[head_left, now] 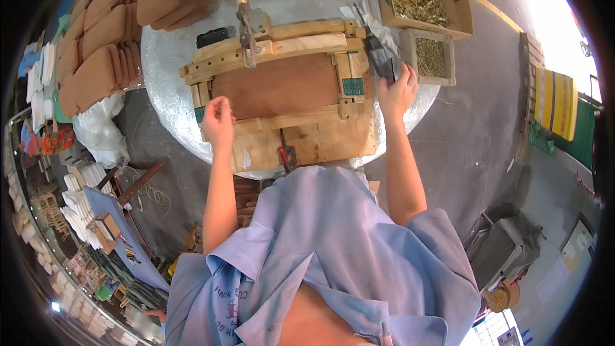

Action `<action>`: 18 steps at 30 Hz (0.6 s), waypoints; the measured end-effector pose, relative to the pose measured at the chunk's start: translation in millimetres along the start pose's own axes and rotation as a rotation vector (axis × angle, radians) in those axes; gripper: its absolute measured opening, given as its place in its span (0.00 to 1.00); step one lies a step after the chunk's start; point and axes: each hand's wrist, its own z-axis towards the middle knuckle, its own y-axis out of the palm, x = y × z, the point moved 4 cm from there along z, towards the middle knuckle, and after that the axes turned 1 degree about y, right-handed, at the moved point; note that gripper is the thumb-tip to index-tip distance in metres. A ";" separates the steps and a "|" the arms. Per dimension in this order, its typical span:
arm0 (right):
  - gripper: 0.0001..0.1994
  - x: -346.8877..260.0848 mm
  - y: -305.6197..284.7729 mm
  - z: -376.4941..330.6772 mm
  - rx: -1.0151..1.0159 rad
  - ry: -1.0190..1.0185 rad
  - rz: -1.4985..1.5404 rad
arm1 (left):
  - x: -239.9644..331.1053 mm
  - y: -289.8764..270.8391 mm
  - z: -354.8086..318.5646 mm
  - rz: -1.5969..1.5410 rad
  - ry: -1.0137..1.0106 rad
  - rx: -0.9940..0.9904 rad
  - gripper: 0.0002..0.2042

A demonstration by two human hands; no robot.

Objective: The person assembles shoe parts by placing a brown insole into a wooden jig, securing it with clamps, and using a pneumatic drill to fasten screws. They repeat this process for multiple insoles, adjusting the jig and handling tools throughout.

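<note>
My right hand (398,90) is closed around the near end of a dark grey power drill (382,56), which lies at the table's right with its thin bit pointing away from me. My left hand (219,122) hovers at the left end of a wooden clamping frame (301,45), thumb and fingers pinched together; whatever they hold is too small to make out. Inside the frame lies a flat reddish-brown wooden panel (275,86). A metal toggle clamp (246,32) with a yellowish handle stands on the frame's far rail. Another clamp with a red part (286,156) sits at the near side.
A plastic-wrapped round table (166,102) carries the frame. Brown curved wooden pieces (102,77) are stacked at the far left. At the far right stand a cardboard box of long screws (471,16) and a wooden tray of smaller fasteners (449,64). A small black object (212,38) lies behind the frame.
</note>
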 end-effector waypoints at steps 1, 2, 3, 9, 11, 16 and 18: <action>0.32 9.4 6.7 3.6 -0.053 -0.011 -0.044 | 3.7 10.8 -13.5 0.032 0.040 -0.051 0.11; 0.33 10.1 9.1 11.2 -0.101 -0.024 -0.083 | 9.3 23.3 -24.5 0.063 0.086 -0.099 0.11; 0.33 14.9 19.7 12.8 -0.334 0.117 -0.066 | 12.6 37.7 -37.2 0.070 0.088 -0.162 0.10; 0.35 8.4 26.7 45.3 -0.552 0.273 -0.192 | 69.8 123.3 -112.5 0.055 0.172 -0.541 0.10; 0.38 10.1 16.9 43.1 -0.548 0.352 -0.111 | 91.3 141.5 -126.6 0.050 0.184 -0.686 0.10; 0.35 10.6 -53.2 -16.8 -0.420 0.444 0.344 | 98.7 165.4 -138.4 -0.139 0.025 -0.792 0.14; 0.33 5.6 -94.2 -56.9 -0.325 0.322 0.424 | 104.0 175.4 -147.4 -0.205 -0.100 -0.871 0.17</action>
